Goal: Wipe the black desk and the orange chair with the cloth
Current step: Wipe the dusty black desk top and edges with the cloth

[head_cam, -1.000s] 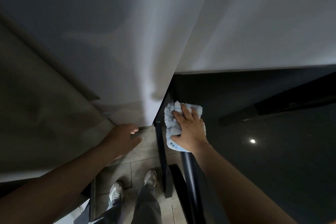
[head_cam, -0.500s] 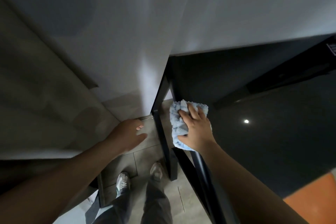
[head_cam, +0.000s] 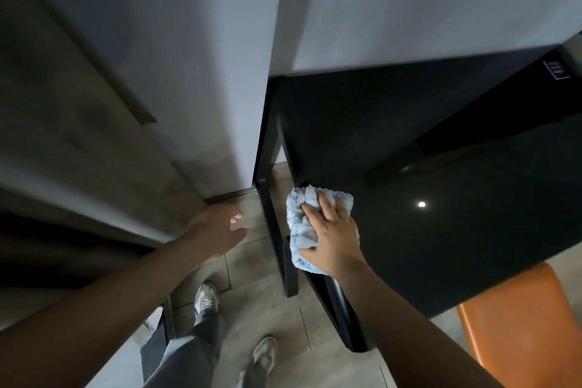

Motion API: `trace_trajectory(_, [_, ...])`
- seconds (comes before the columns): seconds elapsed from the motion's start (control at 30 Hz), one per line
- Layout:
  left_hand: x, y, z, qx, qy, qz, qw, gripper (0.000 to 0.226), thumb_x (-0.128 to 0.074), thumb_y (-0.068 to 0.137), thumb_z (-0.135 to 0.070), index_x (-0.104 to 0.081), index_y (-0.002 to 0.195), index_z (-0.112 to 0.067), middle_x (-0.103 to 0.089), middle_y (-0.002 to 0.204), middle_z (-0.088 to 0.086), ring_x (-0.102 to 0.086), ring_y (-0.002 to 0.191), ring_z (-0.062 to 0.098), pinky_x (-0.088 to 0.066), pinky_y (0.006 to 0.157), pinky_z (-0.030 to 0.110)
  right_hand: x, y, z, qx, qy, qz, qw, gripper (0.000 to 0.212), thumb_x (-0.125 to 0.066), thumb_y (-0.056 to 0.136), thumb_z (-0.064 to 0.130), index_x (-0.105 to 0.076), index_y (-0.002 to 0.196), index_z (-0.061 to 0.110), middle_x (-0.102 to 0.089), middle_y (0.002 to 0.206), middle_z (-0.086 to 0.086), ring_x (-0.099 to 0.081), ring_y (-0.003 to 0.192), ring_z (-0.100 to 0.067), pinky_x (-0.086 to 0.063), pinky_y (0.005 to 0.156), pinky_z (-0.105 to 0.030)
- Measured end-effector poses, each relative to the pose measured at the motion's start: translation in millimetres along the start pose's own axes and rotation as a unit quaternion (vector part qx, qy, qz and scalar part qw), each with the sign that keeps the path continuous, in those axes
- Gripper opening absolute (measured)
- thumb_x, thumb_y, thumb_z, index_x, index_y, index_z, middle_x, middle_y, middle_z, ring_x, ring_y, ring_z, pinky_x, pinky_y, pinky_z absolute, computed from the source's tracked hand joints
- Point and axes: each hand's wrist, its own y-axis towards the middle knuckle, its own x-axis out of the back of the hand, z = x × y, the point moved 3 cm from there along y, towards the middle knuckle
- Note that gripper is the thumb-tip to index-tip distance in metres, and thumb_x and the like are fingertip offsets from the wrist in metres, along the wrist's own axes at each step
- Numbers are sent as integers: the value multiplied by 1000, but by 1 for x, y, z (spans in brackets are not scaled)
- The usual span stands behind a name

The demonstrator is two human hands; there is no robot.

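The right hand (head_cam: 333, 236) presses the light blue cloth (head_cam: 299, 224) flat onto the black desk (head_cam: 441, 246) at the desk's left edge. Its grip is not clamped: the fingers lie spread and nearly straight over the cloth, with the thumb at the cloth's near edge. Part of the cloth hangs slightly over the desk's left edge, just above the black desk leg (head_cam: 277, 239). Compared with a second ago, hand and cloth sit farther from the desk's back corner, having come nearer along that left edge. The left hand (head_cam: 217, 230) still hangs in the air off the desk's left side, touching nothing, its grip apart with the fingers loose, much as before. The orange chair (head_cam: 519, 324) stands at the desk's near right corner. Only a sliver of it showed half a second ago and none before that; now much of its seat is visible. A small round light reflection (head_cam: 421, 204) glints on the desk top to the right of the cloth. On the tiled floor (head_cam: 261, 309) left of the desk, the person's two shoes (head_cam: 206, 296) now stand staggered, one farther back than the other.
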Motion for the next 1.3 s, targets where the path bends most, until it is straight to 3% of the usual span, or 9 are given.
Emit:
trace_trajectory(0.53, [-76, -69, -17, 16, 27, 56, 998, 38, -66, 87, -31, -60, 120, -15, -63, 119, 1, -59, 108, 18, -47, 97, 32, -25, -126, -10, -25, -1, 4, 1000, 84, -82, 49, 41, -50, 125, 26, -33, 147, -5, -40, 127, -39, -51, 81, -51])
trace_trajectory(0.7, [-90, -87, -26, 9, 53, 59, 997, 39, -64, 88, -34, -59, 123, -17, -62, 121, -1, -59, 108, 16, -46, 95, 29, -32, -153, -14, -32, 6, 15, 999, 86, -83, 48, 39, -50, 126, 25, -33, 147, -5, -39, 128, -39, -50, 84, -54])
trace_trajectory(1.13, [-112, -125, -38, 2, 61, 56, 997, 37, -62, 89, -33, -59, 123, -19, -61, 122, -2, -58, 108, 16, -46, 94, 27, -42, -212, -23, -61, 36, 4, 997, 93, -89, 36, 26, -54, 122, 24, -42, 141, -7, -50, 117, -37, -55, 75, -46])
trace_trajectory(1.2, [-113, -129, -39, -5, 62, 65, 996, 38, -62, 89, -33, -58, 124, -18, -60, 123, -2, -57, 110, 16, -45, 94, 26, -43, -221, -26, -81, 51, 1, 995, 90, -90, 38, 28, -55, 121, 25, -44, 138, -6, -52, 113, -35, -57, 76, -40])
trace_trajectory(1.3, [-110, -132, -44, -24, 78, 83, 993, 40, -62, 90, -34, -57, 127, -17, -59, 126, -1, -57, 112, 16, -44, 96, 25, -39, -240, -29, -126, 99, -3, 987, 78, -80, 63, 30, -46, 134, 28, -34, 146, -3, -43, 119, -28, -46, 94, -31])
